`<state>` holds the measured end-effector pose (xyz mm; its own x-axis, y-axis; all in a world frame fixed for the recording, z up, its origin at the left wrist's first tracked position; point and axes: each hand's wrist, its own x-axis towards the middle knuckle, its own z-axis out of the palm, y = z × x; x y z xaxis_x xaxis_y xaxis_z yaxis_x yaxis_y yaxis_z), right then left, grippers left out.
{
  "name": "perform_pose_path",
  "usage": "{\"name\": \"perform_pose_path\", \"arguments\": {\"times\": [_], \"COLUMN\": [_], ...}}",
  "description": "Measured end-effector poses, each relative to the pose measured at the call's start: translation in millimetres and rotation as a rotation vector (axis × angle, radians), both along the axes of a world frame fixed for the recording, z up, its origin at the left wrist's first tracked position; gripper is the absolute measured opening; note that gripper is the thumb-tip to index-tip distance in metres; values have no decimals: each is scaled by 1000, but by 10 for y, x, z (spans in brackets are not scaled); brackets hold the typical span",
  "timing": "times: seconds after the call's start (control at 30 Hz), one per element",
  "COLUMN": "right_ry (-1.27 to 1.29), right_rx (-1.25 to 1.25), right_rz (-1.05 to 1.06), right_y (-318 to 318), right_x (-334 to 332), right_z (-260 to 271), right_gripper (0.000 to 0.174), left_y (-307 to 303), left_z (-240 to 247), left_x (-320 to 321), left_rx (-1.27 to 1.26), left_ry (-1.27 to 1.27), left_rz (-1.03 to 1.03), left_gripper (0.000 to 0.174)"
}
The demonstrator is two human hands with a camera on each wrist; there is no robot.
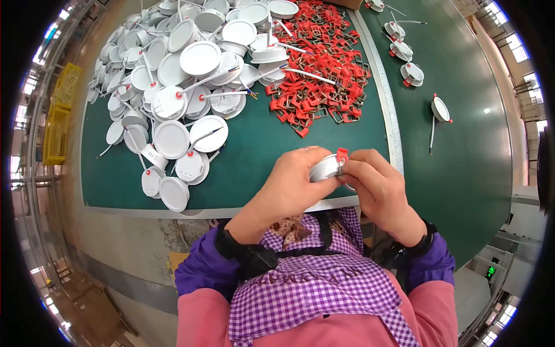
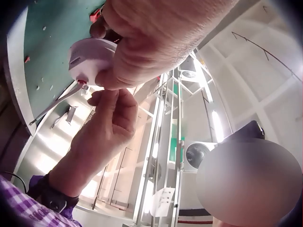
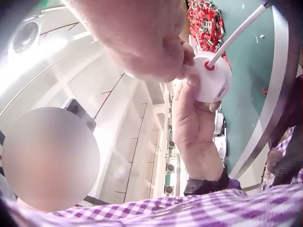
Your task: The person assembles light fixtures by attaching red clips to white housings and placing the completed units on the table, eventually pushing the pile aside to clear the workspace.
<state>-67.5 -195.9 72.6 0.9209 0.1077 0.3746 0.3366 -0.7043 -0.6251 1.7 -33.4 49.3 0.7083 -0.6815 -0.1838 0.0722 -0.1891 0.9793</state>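
Note:
Over the table's front edge, my left hand [image 1: 292, 180] grips a round white downlight [image 1: 324, 168] between thumb and fingers. A red-capped metal spring clip [image 1: 342, 155] stands at the lamp's rim on the right side. My right hand [image 1: 378, 184] pinches that clip with thumb and fingertips, close against the housing. In the right wrist view a white cable [image 3: 236, 37] leaves the back of the lamp [image 3: 215, 80] through a red grommet [image 3: 209, 65]. The left wrist view shows the lamp's back [image 2: 90, 57] tilted, with fingers hiding part of its rim.
A big heap of white downlights [image 1: 199, 58] with cables covers the table's left and back. Beside it lies a pile of red spring clips [image 1: 324, 63]. Right of a metal strip [image 1: 381, 92], a green surface [image 1: 462, 173] carries several lamps with clips [image 1: 412, 74].

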Motion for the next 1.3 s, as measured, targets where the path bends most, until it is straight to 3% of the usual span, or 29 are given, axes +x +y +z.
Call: {"name": "perform_pose_path", "arguments": {"times": [0.13, 0.17, 0.23, 0.3, 0.43, 0.5, 0.6, 0.63, 0.67, 0.7, 0.73, 0.83, 0.87, 0.9, 0.93, 0.97, 1.0, 1.07, 1.2, 1.3], "right_ry": [54, 51, 329, 399, 459, 536, 605, 596, 587, 751, 722, 172, 169, 210, 251, 246, 244, 243, 203, 423], "right_rx": [40, 37, 309, 301, 313, 315, 300, 330, 362, 510, 405, -297, -293, -448, -603, -664, -659, -700, -534, 187], "right_rz": [8, 9, -146, -113, -45, -27, 18, 118, 219, 135, 5, 18, 17, 20, 25, 64, 70, 52, -24, -144], "right_y": [-95, -85, -47, -73, -133, -130, -196, -263, -324, -378, -408, -599, -637, -578, -514, -465, -436, -375, -279, -186], "right_x": [17, 13, -12, -16, 40, 67, 144, 201, 265, 342, 439, 695, 681, 676, 668, 657, 661, 664, 623, 505], "right_z": [-49, -21, 78, 160, 92, 98, 9, -11, -25, -14, 8, -411, -505, -509, -509, -462, -460, -474, -408, -252], "right_gripper": [25, 25, 33, 37, 39, 37, 33, 33, 32, 29, 23, 23, 23, 22, 21, 9, 9, 6, 7, 11], "left_y": [10, 10, 13, 17, -15, -6, 21, 37, 64, 106, 177, 323, 363, 392, 410, 430, 448, 422, 378, 314], "left_z": [14, 34, 39, 18, 43, -1, -92, -117, -142, -154, -107, -43, -24, -16, -49, -121, -177, -222, -308, -319], "left_x": [5, 10, 1, -24, -88, -93, -93, -75, -63, -61, 12, 100, 106, 100, 91, 82, 74, 43, 64, 44], "left_rx": [-35, -6, 23, -3, 1, 63, 159, 159, 1, -155, -117, -255, -325, -394, -391, -511, -633, -609, -574, -507], "left_ry": [90, 3, -83, -210, -212, 71, 103, 101, 111, 124, 230, 330, 475, 621, 619, 730, 840, 838, 885, 668], "left_rz": [-30, -30, -29, -22, 0, -15, -58, -56, 24, 103, 117, 243, 333, 425, 431, 413, 396, 464, 543, 566], "left_gripper": [25, 25, 26, 25, 24, 22, 27, 27, 34, 42, 57, 61, 60, 58, 58, 55, 52, 45, 34, 37]}}
